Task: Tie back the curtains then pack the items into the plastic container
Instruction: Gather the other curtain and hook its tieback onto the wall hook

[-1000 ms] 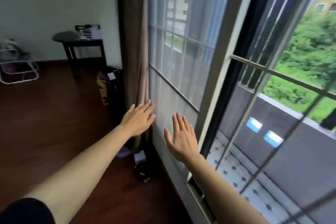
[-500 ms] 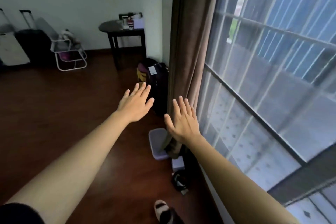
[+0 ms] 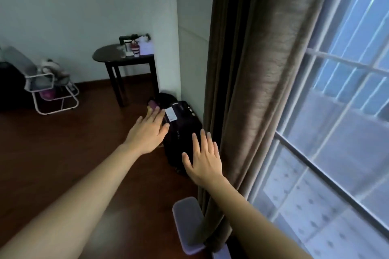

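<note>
Curtain (image 3: pixel 259 73), brown and heavy, hung gathered in vertical folds from twelve o'clock down to about five o'clock, beside the barred window (image 3: pixel 336 132) at three o'clock. Reached toward it with right hand (image 3: pixel 203 159) near frame centre, palm down, fingers spread and straight, gripping nothing, fingertips just beside the curtain's left edge; contact with the cloth impossible to judge. Stretched out at roughly eleven o'clock of that hand, left hand (image 3: pixel 148 132), likewise flat with fingers extended and empty, over a black suitcase (image 3: pixel 181 132) standing on the dark wooden floor (image 3: pixel 52 153) against the wall corner. Lay at six o'clock, partly tucked under the curtain's lower folds, a pale lilac plastic container (image 3: pixel 187 223), its contents hidden from sight. Stood farther off at eleven o'clock a dark side table (image 3: pixel 124 59) bearing small blurred objects against the pale wall. Sat at nine o'clock a white-framed folding chair (image 3: pixel 52 92) heaped with soft things, too indistinct to name.
</note>
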Action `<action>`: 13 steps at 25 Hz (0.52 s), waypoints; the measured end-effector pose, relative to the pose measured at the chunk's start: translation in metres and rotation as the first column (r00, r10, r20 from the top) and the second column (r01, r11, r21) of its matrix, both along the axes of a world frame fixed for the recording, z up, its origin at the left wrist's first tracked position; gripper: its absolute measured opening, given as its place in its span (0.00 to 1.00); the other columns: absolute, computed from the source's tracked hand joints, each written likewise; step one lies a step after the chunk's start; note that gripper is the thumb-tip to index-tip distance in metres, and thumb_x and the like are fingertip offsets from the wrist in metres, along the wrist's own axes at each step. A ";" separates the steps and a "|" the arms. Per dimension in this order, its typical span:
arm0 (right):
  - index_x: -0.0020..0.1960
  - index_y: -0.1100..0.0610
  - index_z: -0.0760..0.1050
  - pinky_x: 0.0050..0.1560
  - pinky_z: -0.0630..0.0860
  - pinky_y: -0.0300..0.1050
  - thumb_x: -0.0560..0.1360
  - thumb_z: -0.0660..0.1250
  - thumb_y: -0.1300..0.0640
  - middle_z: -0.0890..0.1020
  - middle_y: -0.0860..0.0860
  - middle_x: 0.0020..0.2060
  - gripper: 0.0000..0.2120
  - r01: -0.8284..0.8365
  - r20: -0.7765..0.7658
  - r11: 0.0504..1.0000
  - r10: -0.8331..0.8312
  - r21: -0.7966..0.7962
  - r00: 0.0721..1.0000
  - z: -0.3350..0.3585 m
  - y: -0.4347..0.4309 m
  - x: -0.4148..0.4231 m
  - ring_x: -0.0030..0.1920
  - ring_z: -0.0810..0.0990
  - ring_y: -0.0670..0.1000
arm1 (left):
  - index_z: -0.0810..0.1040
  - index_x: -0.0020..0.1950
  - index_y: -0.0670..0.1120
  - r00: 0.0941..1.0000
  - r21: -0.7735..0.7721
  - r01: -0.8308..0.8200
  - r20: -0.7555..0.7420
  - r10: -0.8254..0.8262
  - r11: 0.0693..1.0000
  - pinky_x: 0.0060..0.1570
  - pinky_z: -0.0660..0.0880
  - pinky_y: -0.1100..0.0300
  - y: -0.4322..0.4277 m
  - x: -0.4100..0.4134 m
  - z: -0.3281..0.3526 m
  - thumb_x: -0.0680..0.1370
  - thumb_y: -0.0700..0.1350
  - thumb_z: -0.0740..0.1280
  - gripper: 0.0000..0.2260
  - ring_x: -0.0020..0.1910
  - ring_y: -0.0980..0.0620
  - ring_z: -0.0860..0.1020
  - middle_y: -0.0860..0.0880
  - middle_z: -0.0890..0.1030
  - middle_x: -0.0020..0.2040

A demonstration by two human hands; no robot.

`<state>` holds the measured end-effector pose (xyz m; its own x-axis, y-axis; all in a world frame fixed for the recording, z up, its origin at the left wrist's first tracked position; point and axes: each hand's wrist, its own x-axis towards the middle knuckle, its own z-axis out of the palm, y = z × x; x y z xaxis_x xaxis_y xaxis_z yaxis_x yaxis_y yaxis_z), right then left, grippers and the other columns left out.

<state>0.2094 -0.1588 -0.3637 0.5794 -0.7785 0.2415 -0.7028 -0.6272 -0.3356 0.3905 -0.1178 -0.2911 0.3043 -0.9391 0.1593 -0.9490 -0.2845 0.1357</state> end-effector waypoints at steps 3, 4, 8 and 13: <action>0.77 0.54 0.42 0.71 0.36 0.47 0.70 0.34 0.36 0.42 0.56 0.77 0.39 0.041 0.005 0.999 -0.041 0.007 0.999 0.003 -0.035 0.037 0.77 0.39 0.55 | 0.50 0.77 0.46 0.995 -0.051 0.089 -0.040 -0.091 0.995 0.74 0.49 0.50 -0.051 0.031 0.008 0.82 0.53 0.49 0.25 0.77 0.49 0.46 0.47 0.48 0.78; 0.77 0.54 0.42 0.70 0.35 0.47 0.71 0.34 0.36 0.42 0.56 0.77 0.39 0.070 0.010 0.997 -0.070 0.015 0.997 0.003 -0.047 0.050 0.77 0.39 0.55 | 0.51 0.77 0.46 0.990 -0.072 0.130 -0.053 -0.134 0.989 0.74 0.49 0.50 -0.070 0.040 0.009 0.82 0.53 0.49 0.25 0.77 0.49 0.46 0.46 0.49 0.78; 0.77 0.55 0.45 0.68 0.34 0.47 0.76 0.44 0.39 0.43 0.58 0.77 0.34 0.235 0.048 0.972 -0.234 -0.025 0.971 -0.006 -0.093 0.096 0.77 0.41 0.58 | 0.53 0.77 0.46 0.936 -0.131 0.331 -0.079 -0.343 0.934 0.73 0.52 0.50 -0.156 0.070 0.007 0.81 0.54 0.52 0.26 0.77 0.48 0.51 0.45 0.52 0.78; 0.77 0.56 0.49 0.75 0.47 0.59 0.76 0.46 0.38 0.46 0.61 0.77 0.35 0.560 0.047 0.828 -0.560 0.021 0.827 -0.017 -0.127 0.144 0.77 0.44 0.61 | 0.58 0.75 0.50 0.706 -0.314 0.620 -0.177 -0.686 0.719 0.70 0.62 0.50 -0.239 0.089 0.004 0.81 0.49 0.57 0.23 0.74 0.45 0.61 0.44 0.55 0.77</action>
